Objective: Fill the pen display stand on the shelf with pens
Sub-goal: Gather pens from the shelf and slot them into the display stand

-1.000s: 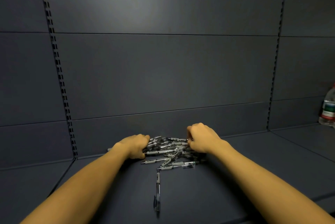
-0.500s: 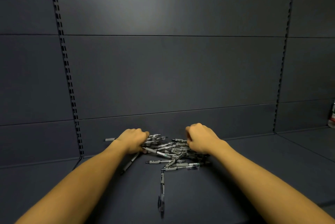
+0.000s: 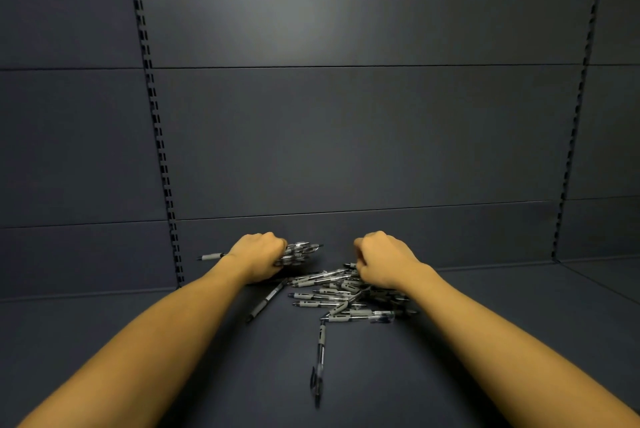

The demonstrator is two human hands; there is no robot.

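Note:
A loose pile of clear pens with grey grips (image 3: 337, 290) lies on the dark shelf (image 3: 467, 320) near the back wall. My left hand (image 3: 259, 256) is closed around a bunch of pens (image 3: 299, 252), whose ends stick out to the right and left of the fist. My right hand (image 3: 382, 258) rests fisted on the right side of the pile, fingers curled among the pens. One pen (image 3: 320, 363) lies apart, pointing toward me. Another pen (image 3: 266, 301) lies slanted by my left wrist. No pen display stand is in view.
Dark panelled back wall with slotted uprights (image 3: 157, 136) at left and another upright (image 3: 575, 122) at right. The shelf surface stretches toward me and to both sides of the pile.
My left hand has lifted a bunch of pens out of the pile and drawn it to the left. The camera has turned left; the bottle at the right edge is out of view.

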